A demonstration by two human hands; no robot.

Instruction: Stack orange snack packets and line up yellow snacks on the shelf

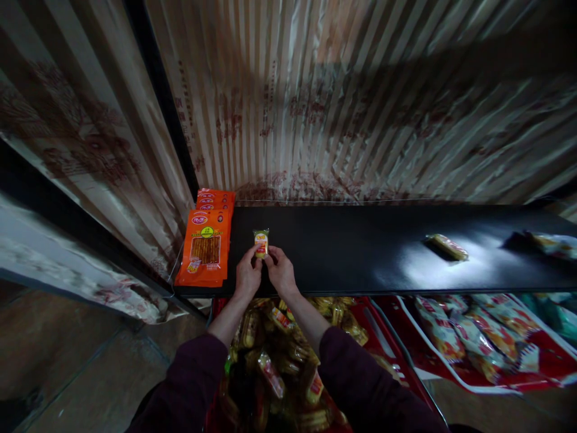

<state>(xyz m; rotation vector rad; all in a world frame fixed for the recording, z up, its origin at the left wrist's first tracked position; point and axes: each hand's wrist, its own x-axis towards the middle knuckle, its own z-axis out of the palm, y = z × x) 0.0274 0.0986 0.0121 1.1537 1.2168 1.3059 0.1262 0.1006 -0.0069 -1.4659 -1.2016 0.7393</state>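
Note:
Between both hands is a small yellow wrapped snack packet point(261, 240), upright over the black shelf point(342, 246). The fingers of my left hand point(247, 273) pinch its lower left side. On the lower right side, the fingers of my right hand point(281, 272) close on the same packet. Whether its bottom rests on the shelf I cannot tell. Left of my hands lies an overlapping stack of orange snack bags point(205, 246). Below my forearms, a red basket point(367, 319) holds many similar yellow packets point(270, 373), partly hidden by my arms.
Another wrapped packet point(447, 247) lies toward the shelf's right, with a further bag point(556, 243) near the right end. A second red basket point(552, 361) holds white-and-orange bags point(491, 331). Striped sheeting point(315, 108) hangs behind the shelf; a dark post point(162, 90) stands at the left.

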